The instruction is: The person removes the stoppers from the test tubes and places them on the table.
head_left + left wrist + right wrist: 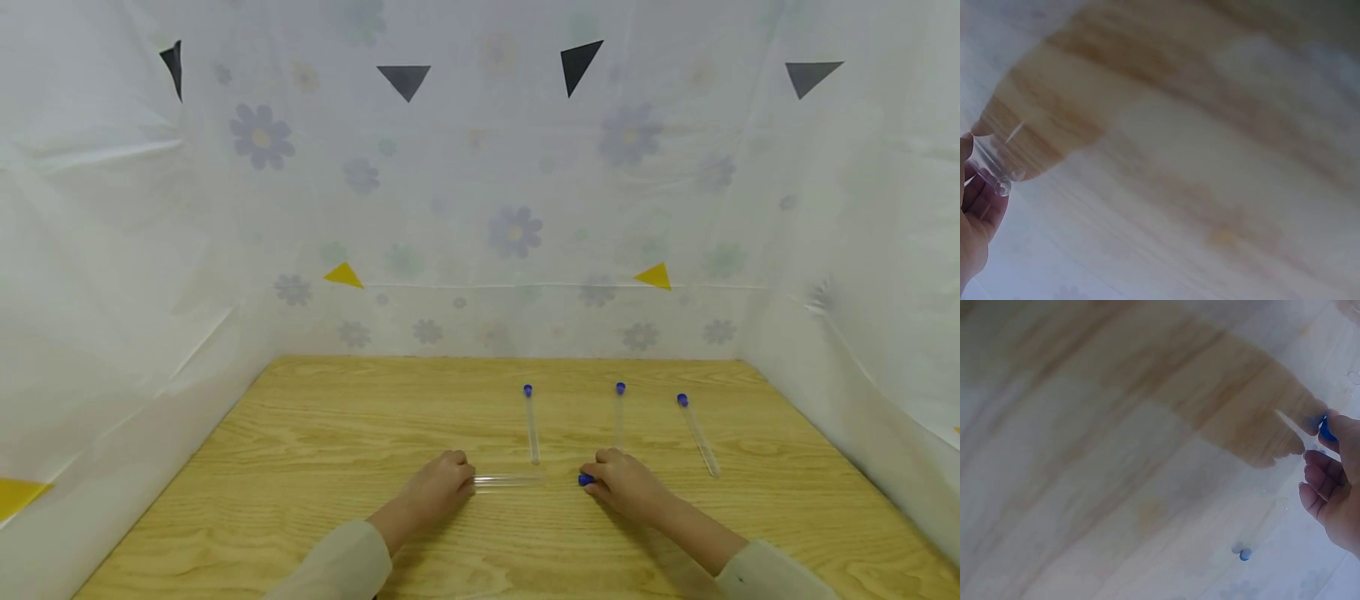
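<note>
In the head view my left hand (442, 483) grips one end of a clear test tube (506, 481), which lies sideways close over the table and points right. The left wrist view shows the tube's near end (999, 169) between the thumb and fingers of that hand (982, 212). To the right, beyond a short gap, my right hand (626, 485) pinches a blue cap (586, 479) between thumb and finger. In the right wrist view the same cap (1327, 429) sits at the fingertips, while the hand's other fingers are loosely bent.
Three more clear tubes with blue caps lie on the wooden table (337, 442): a left one (532, 429), a middle one (619, 421) partly behind my right hand, and a slanted right one (702, 442). White flowered sheeting (450, 192) walls the table's back and sides.
</note>
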Demonstrator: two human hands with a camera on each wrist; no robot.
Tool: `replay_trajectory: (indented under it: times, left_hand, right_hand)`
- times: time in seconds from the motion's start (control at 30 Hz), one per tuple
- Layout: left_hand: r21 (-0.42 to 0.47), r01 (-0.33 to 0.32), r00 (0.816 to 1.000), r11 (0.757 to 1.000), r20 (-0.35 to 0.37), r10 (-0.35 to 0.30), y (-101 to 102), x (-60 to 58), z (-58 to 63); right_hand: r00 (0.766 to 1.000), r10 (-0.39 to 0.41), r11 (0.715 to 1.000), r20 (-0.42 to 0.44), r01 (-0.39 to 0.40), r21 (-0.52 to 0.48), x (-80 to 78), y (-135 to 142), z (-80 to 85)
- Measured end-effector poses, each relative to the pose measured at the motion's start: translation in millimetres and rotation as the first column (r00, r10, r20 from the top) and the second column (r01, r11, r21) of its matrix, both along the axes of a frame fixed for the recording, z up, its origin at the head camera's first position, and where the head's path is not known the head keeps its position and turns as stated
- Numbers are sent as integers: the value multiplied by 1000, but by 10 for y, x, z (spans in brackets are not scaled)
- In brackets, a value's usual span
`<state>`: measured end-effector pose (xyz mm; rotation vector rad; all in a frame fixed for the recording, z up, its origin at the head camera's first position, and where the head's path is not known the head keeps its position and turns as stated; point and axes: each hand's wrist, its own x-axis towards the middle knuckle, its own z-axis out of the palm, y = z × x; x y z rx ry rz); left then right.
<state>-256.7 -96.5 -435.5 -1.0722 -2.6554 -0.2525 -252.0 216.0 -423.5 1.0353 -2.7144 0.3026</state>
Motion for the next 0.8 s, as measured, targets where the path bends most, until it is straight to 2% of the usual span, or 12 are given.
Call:
replay_trajectory:
  times: [0.3,0.47,0.6,0.8]
  left_hand:
    - [16,2,998,1000,68,-3,10,2,31]
    - [14,1,998,1000,64,-2,49,19,85]
    - [33,-44,994,998,103,41,100,6,100]
    - [71,-109,985,991,145,98,189,-35,121]
  right_hand:
    - [1000,-6,1000,1,6,12,0,8,-8]
    - [1000,4,1000,15,-4,-10,10,17,8]
    - [999,13,999,30,-11,-37,11,28,15]
    - [999,10,999,-34,-11,-31,-43,58,-22]
